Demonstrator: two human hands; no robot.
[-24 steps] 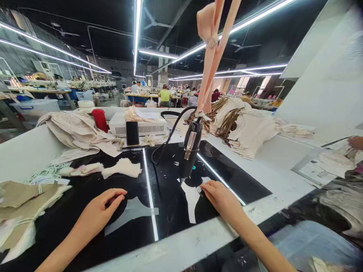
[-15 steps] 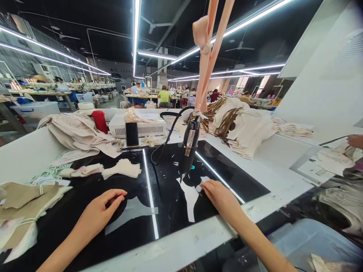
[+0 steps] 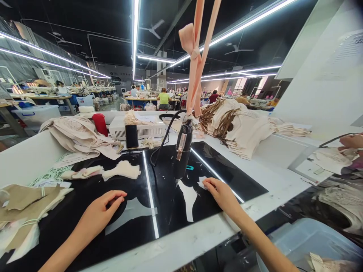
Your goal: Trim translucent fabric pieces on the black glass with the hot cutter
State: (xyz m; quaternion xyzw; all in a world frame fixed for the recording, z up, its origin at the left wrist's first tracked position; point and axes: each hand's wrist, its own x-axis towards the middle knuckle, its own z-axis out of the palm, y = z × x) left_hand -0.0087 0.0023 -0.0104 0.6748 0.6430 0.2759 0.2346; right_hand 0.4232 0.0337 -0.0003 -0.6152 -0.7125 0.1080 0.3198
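Note:
My left hand [image 3: 99, 207] rests over the black tabletop [image 3: 164, 204]. Its fingers are curled with the thumb close to the index finger, and nothing shows between them. Beside it lies a translucent shaped piece [image 3: 132, 213]. My right hand [image 3: 219, 192] pinches a small white fabric scrap [image 3: 202, 182] just above the surface. Left of that scrap is a white shaped fabric piece [image 3: 189, 198], lying apart from it. Over the piece's upper end hangs a black handheld tool [image 3: 182, 151], tied to peach fabric straps [image 3: 195, 68]; neither hand touches it.
A cream fabric piece [image 3: 121, 170] and tied beige bundles [image 3: 28, 204] lie at left. Behind stand a phone [image 3: 131, 136], a white vented box [image 3: 150, 130] and a red cylinder [image 3: 100, 124]. Fabric stacks [image 3: 241, 132] are back right. Another person's hand [image 3: 351, 141] shows at far right.
My right hand has drawn the small scrap slightly right, away from the white shaped piece. The hanging tool has swung left, showing more of a teal object behind it. My left hand stays put.

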